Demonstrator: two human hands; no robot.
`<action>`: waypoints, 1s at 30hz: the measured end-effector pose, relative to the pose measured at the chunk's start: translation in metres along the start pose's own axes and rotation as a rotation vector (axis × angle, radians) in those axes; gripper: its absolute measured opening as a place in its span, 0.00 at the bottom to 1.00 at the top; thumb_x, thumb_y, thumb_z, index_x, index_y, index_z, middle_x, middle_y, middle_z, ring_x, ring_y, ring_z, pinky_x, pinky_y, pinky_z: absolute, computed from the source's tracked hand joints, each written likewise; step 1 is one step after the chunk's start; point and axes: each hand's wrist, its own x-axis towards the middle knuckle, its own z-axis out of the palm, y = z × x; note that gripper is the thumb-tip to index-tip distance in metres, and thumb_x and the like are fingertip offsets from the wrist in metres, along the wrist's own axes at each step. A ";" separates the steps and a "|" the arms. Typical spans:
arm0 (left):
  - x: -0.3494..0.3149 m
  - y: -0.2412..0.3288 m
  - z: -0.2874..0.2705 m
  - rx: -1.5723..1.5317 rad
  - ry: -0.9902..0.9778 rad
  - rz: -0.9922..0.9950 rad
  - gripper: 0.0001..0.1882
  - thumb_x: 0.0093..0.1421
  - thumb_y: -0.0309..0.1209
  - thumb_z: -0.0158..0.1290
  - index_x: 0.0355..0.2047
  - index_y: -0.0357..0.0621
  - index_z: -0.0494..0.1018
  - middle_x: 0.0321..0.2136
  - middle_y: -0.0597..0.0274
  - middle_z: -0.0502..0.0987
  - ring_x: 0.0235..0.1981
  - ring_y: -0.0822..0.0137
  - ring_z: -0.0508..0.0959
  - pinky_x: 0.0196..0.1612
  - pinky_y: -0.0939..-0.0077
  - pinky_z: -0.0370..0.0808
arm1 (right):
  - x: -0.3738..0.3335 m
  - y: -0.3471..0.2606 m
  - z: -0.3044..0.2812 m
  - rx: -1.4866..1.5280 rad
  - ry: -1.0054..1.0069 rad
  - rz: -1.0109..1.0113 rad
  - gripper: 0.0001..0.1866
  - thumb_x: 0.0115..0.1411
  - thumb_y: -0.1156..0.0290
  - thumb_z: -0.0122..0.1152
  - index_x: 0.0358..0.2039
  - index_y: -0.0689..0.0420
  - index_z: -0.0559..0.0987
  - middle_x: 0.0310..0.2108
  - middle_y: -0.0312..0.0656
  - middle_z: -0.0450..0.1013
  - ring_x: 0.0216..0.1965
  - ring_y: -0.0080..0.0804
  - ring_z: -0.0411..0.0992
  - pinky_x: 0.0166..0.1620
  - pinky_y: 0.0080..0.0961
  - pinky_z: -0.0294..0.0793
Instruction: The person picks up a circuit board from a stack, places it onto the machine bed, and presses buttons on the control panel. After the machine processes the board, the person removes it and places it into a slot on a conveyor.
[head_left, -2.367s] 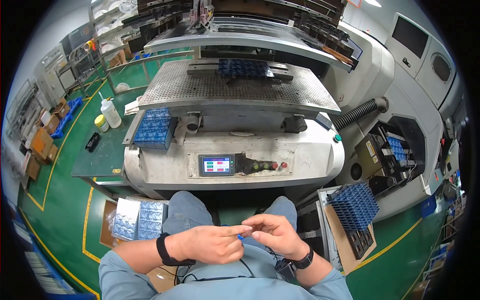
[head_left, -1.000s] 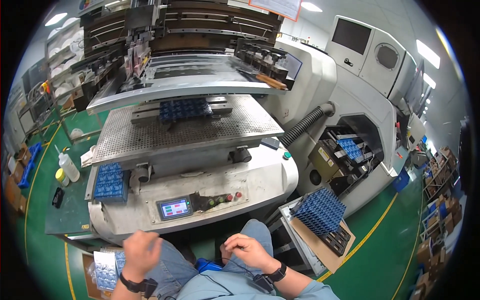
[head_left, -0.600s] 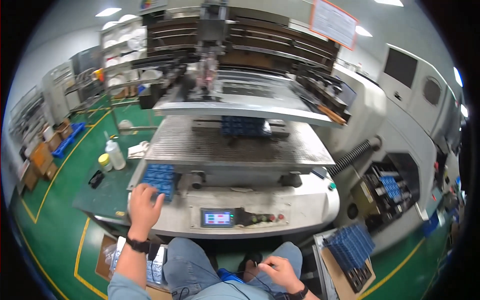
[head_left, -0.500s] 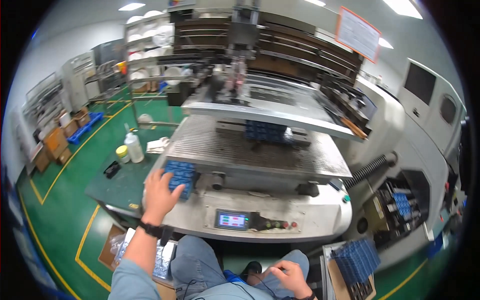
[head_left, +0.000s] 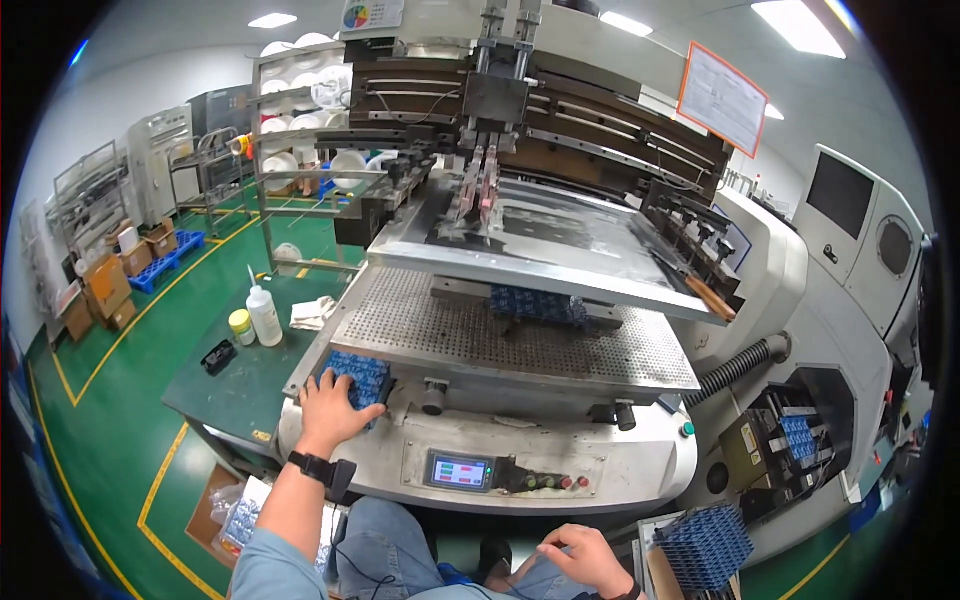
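My left hand point(head_left: 335, 412) lies over a stack of blue circuit board panels point(head_left: 362, 372) at the machine's front left corner. Its fingers are spread across the top panel and the thumb points right, past the stack's near edge. The hand partly covers the stack. Above my lap, at the lower edge, is my right hand point(head_left: 585, 555), its fingers loosely curled with nothing visible in them. Another blue panel point(head_left: 540, 305) sits under the framed stencil point(head_left: 575, 240) of a printing machine, above its perforated metal table point(head_left: 450, 335).
On a green side table point(head_left: 200, 385) at left stand a white squeeze bottle point(head_left: 264, 316) and a yellow-lidded jar point(head_left: 242, 327). A control screen point(head_left: 459, 471) sits on the machine's front. More blue panels stand upright in a rack point(head_left: 705, 545) at lower right. A ribbed hose point(head_left: 745, 368) bends at right.
My left hand has come down onto the blue panel stack, its fingers spreading over it. My right hand stays near my lap. The view has shifted slightly.
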 end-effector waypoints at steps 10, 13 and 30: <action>-0.039 -0.008 -0.025 -0.050 0.031 0.062 0.42 0.43 0.58 0.68 0.54 0.45 0.74 0.62 0.42 0.67 0.61 0.40 0.64 0.65 0.41 0.57 | 0.131 -0.022 -0.124 -0.395 0.349 -0.418 0.03 0.53 0.72 0.65 0.27 0.57 0.80 0.27 0.46 0.76 0.34 0.50 0.74 0.40 0.43 0.73; -0.050 -0.011 -0.015 -0.087 0.163 0.079 0.38 0.47 0.50 0.69 0.54 0.43 0.71 0.59 0.42 0.66 0.60 0.42 0.65 0.65 0.43 0.57 | 0.193 0.000 -0.159 -0.385 0.445 -0.248 0.08 0.57 0.69 0.61 0.31 0.60 0.82 0.32 0.51 0.78 0.37 0.52 0.76 0.42 0.44 0.75; -0.062 -0.016 0.059 -1.687 -0.307 -0.737 0.18 0.68 0.48 0.53 0.33 0.47 0.68 0.24 0.64 0.75 0.24 0.70 0.77 0.30 0.77 0.74 | 0.327 0.073 -0.151 -0.447 0.332 0.157 0.15 0.62 0.63 0.57 0.38 0.63 0.83 0.38 0.54 0.80 0.45 0.53 0.76 0.52 0.43 0.72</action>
